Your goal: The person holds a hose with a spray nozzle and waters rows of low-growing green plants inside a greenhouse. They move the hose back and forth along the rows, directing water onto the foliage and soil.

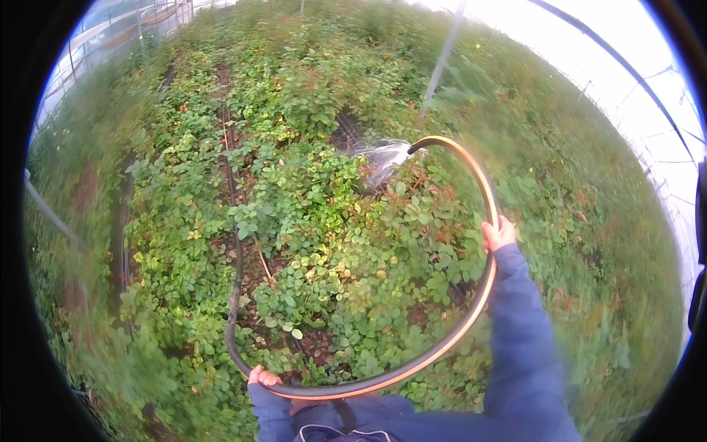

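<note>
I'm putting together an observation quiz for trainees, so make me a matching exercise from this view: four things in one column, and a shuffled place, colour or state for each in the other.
Column 1
1. Hose
2. Water
3. Right hand
4. Left hand

Column 2
A. Closed round a bend near the picture's lower edge
B. Dark, with an orange stripe along its length
C. Whitish, fanning out among the plants
D. Closed round the right side of a big loop

Right pairs: 1-B, 2-C, 3-D, 4-A
</note>
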